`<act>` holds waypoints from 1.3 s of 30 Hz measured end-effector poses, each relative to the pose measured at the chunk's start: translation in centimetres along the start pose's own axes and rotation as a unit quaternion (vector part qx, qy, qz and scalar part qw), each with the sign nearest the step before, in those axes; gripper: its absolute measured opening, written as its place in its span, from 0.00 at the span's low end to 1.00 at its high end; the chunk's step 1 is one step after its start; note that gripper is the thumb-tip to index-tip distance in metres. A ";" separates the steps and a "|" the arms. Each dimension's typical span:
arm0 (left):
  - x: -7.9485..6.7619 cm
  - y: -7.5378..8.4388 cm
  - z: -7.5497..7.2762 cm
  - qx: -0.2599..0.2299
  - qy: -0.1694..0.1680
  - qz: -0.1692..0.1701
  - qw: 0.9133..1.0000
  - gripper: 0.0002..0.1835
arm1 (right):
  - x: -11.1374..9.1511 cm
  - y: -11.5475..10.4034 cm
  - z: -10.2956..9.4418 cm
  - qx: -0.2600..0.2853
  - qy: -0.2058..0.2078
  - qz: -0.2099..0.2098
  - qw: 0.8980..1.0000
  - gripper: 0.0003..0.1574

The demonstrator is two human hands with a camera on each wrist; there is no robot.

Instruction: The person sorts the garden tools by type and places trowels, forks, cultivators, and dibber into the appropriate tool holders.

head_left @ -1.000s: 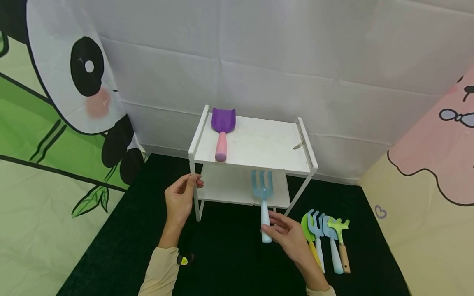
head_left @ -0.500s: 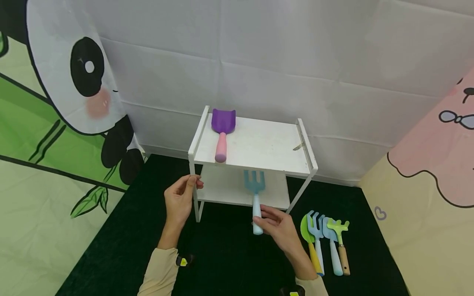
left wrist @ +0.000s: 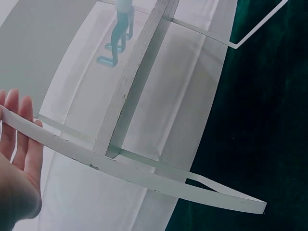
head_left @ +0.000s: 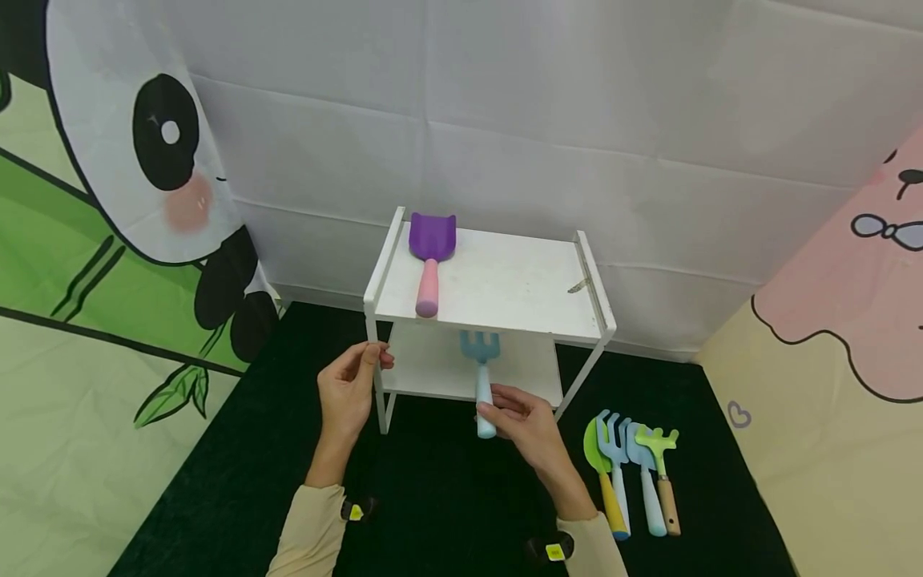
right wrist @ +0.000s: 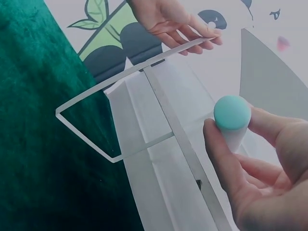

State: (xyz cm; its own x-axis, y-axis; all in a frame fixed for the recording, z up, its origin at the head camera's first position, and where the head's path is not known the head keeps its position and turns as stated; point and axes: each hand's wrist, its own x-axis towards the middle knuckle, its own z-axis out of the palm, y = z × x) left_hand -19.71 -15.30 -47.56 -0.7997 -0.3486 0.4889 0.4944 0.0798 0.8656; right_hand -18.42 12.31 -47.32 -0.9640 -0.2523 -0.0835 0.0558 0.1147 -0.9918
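Observation:
My right hand (head_left: 526,429) pinches the pale handle of a light-blue hand fork (head_left: 481,348), thumb on one side and fingers on the other. Its tines point away from me, into the gap between the two levels of a white shelf rack (head_left: 519,276). The left wrist view has the blue tines (left wrist: 115,45) over the lower level; the right wrist view has the turquoise handle end (right wrist: 232,113). My left hand (head_left: 349,393) grips the rack's front left leg (left wrist: 139,178) between thumb and fingers. A purple toy shovel (head_left: 433,239) with a pink handle lies on the top level.
On the dark green floor right of the rack lie a green shovel with a yellow handle (head_left: 611,501), a blue fork (head_left: 613,441), a blue shovel (head_left: 651,497) and a green rake (head_left: 658,442) with a wooden handle. A white cloth wall (head_left: 505,120) stands close behind the rack.
My right hand has carried the blue hand fork left and forward, further in under the top level. The left hand keeps its place on the rack's leg.

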 end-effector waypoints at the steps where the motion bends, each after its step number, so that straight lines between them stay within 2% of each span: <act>1: 0.0 0.0 0.0 -0.001 0.000 -0.001 1.000 0.09 | 0.1 0.0 0.1 0.000 0.000 -0.001 1.000 0.32; 9: -0.1 0.0 -0.2 0.000 0.006 -0.005 1.000 0.09 | 1.8 -0.4 1.4 -0.006 -0.011 -0.015 1.000 0.31; 16: -0.1 0.1 -0.1 0.002 0.004 -0.005 1.000 0.09 | 3.1 -0.7 2.5 -0.022 -0.015 -0.017 0.999 0.35; 31: 0.1 -0.1 -0.1 -0.003 -0.001 0.004 1.000 0.10 | 5.0 -1.5 4.2 -0.005 -0.032 -0.025 0.999 0.34; 39: 0.1 -0.1 -0.1 -0.002 -0.001 0.005 1.000 0.10 | 5.8 -1.6 4.9 -0.023 -0.039 -0.021 0.999 0.34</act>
State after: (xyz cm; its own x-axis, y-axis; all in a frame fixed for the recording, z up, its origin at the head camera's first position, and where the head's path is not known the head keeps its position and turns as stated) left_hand -19.79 -15.46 -47.62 -0.7952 -0.3467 0.4975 0.5035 0.0799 0.8603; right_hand -22.85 5.96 -46.69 -0.9423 -0.3310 -0.0508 0.0022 0.1455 -0.9894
